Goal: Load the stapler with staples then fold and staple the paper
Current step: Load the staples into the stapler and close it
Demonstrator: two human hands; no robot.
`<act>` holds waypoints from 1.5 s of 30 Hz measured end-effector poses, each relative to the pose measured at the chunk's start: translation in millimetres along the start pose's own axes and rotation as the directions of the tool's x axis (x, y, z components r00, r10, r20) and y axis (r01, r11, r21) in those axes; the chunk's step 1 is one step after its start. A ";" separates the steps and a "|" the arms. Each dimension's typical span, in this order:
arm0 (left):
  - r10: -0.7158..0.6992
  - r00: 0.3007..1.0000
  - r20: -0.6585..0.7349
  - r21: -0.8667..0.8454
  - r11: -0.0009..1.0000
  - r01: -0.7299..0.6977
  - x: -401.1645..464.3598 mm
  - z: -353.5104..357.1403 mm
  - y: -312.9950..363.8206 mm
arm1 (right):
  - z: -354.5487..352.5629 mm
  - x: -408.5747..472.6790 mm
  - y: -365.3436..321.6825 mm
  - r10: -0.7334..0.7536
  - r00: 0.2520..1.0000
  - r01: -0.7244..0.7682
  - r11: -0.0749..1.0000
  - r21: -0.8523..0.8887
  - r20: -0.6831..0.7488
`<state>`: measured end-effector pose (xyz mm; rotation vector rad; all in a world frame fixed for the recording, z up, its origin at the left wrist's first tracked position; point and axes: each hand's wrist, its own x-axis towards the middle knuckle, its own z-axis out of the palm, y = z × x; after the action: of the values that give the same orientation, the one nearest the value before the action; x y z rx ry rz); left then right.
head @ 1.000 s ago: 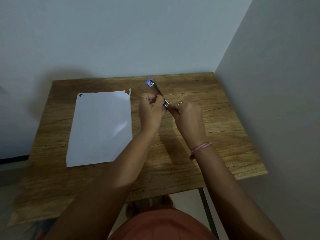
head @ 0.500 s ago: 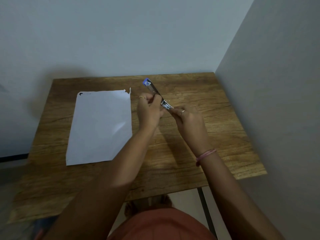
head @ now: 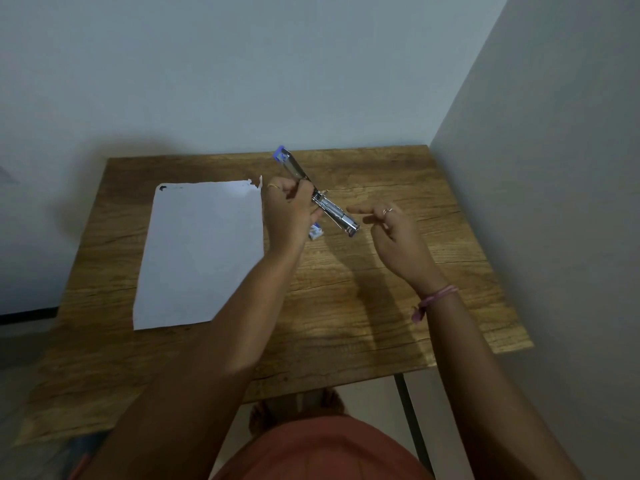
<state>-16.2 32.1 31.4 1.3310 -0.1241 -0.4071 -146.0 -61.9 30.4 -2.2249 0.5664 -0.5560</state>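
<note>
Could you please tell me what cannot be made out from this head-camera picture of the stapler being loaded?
- Head view: whether staples sit in the opened stapler; too small.
- Head view: the stapler's middle, covered by the left hand gripping it.
- Head view: most of the small box on the table; hidden behind the left hand.
- Head view: whether the right hand pinches anything; fingertips too small.
- Head view: the marking at the paper's top corner; too small.

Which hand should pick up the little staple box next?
The right hand, probably. It is free, with nothing in its fingers, near the small box. The left hand is busy gripping the opened stapler above the table.
</note>
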 end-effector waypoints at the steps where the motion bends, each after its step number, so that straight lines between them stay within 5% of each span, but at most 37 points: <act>1: 0.009 1.000 0.001 0.009 1.000 -0.009 0.0 -0.2 -0.1 | -0.3 2.5 0.1 -0.022 1.000 0.022 1.000 -0.017 0.017; 12: 0.023 1.000 0.002 -0.008 1.000 -0.023 0.3 -3.7 2.2 | 0.2 7.2 8.7 -0.112 0.987 0.127 0.983 -0.129 0.118; 20: 0.056 0.998 0.025 0.003 0.998 -0.056 -2.6 -2.6 2.5 | -8.2 8.8 5.4 0.041 0.997 -0.052 0.981 0.186 0.062; 28: 0.084 0.996 0.041 0.097 0.991 -0.087 -9.4 2.7 3.1 | -5.1 26.2 -12.2 -0.216 0.975 0.220 0.959 -0.179 0.041; 33: 0.067 0.997 0.038 0.059 0.996 -0.069 -6.9 0.8 7.2 | -10.6 25.8 3.5 -0.143 0.984 0.170 0.934 -0.316 0.107; 39: 0.061 0.996 0.066 0.005 0.998 -0.062 -7.7 -0.9 7.4 | -20.3 12.5 14.8 -0.076 0.994 0.078 0.997 0.027 -0.075; 42: 0.028 0.996 0.081 -0.044 0.999 -0.024 -7.5 0.0 6.4 | -17.1 3.0 20.2 0.104 0.987 -0.140 0.932 0.334 0.123; 45: -0.002 0.994 0.108 -0.097 0.995 0.013 -7.9 1.3 5.7 | -8.9 -9.8 28.0 0.100 0.947 -0.241 0.850 0.469 0.306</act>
<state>-22.7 34.8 38.4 1.2138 -0.1876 -0.4859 -165.0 -78.6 12.6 -1.6914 0.4131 -0.2559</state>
